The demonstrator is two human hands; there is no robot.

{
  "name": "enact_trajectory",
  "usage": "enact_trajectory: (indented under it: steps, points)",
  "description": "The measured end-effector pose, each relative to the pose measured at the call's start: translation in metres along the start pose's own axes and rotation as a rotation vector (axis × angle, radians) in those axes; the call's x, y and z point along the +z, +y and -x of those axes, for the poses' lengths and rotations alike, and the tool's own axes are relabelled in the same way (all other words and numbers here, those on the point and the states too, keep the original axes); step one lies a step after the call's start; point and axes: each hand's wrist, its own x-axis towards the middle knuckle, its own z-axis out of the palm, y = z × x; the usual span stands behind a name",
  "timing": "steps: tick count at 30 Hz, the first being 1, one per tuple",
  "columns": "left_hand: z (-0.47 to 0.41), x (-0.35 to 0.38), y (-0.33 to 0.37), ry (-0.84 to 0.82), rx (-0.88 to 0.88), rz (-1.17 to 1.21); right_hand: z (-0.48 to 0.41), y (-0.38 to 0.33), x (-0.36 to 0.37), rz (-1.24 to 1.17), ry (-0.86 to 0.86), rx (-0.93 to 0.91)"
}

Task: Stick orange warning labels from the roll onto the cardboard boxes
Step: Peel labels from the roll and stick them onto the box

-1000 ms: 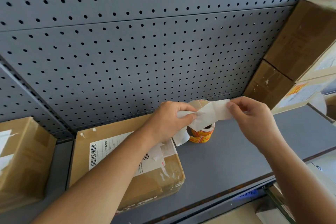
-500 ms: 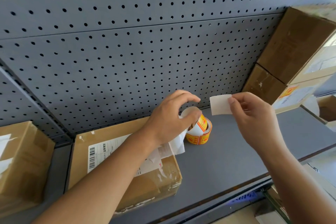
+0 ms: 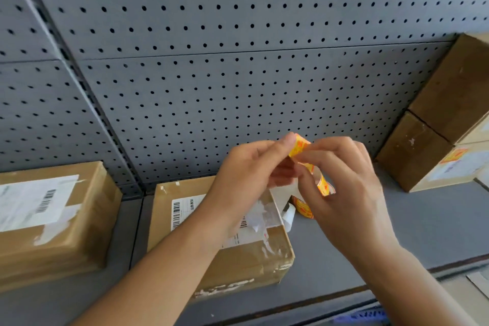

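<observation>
Pinching the upper end of the orange label strip (image 3: 300,147) between thumb and curled fingers, the left hand (image 3: 251,169) is held above the grey shelf (image 3: 397,225), in front of the pegboard wall (image 3: 238,74). The right hand (image 3: 344,188) also has its fingers curled and pinches the same strip a little lower. The strip runs down across these fingers and its lower end shows at the side of this hand. The two hands touch each other at the strip.

The roll of labels (image 3: 303,209) stands on the shelf just below the hands, mostly hidden behind the right hand. It is just beside the right edge of the middle cardboard box (image 3: 225,257). A piece of white backing paper (image 3: 288,216) hangs between the roll and this box. The middle box lies flat and carries a white shipping label with a barcode.

The left box (image 3: 53,227) lies apart from it on the shelf. At the right stand two stacked boxes: the lower box (image 3: 412,151), with a blurred orange patch on its pale face, and the upper box (image 3: 455,87).
</observation>
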Motion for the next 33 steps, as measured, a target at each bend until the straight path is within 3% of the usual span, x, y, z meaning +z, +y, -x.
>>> enact_trajectory:
  steps: [3, 9, 13, 15, 21, 33]
  points:
    - [0.015, -0.017, -0.004, 0.107, -0.012, 0.023, 0.001, -0.012, 0.007, -0.092, -0.119, -0.039]
    - [0.044, -0.050, -0.013, 0.265, -0.057, 0.094, 0.000, -0.029, 0.020, -0.400, -0.340, 0.073]
    - [0.059, -0.068, -0.022, 0.320, -0.102, 0.116, -0.002, -0.047, 0.036, -0.886, -0.379, 0.493]
    - [0.066, -0.075, -0.025, 0.345, -0.113, 0.100, -0.003, -0.055, 0.044, -0.983, -0.441, 0.610]
    - [0.084, -0.100, -0.036, 0.397, -0.093, -0.159, 0.000, -0.073, 0.073, -1.003, -0.504, 0.690]
    - [0.068, -0.144, -0.052, 0.579, -0.073, -0.477, -0.014, -0.085, 0.126, -0.564, -0.657, 0.415]
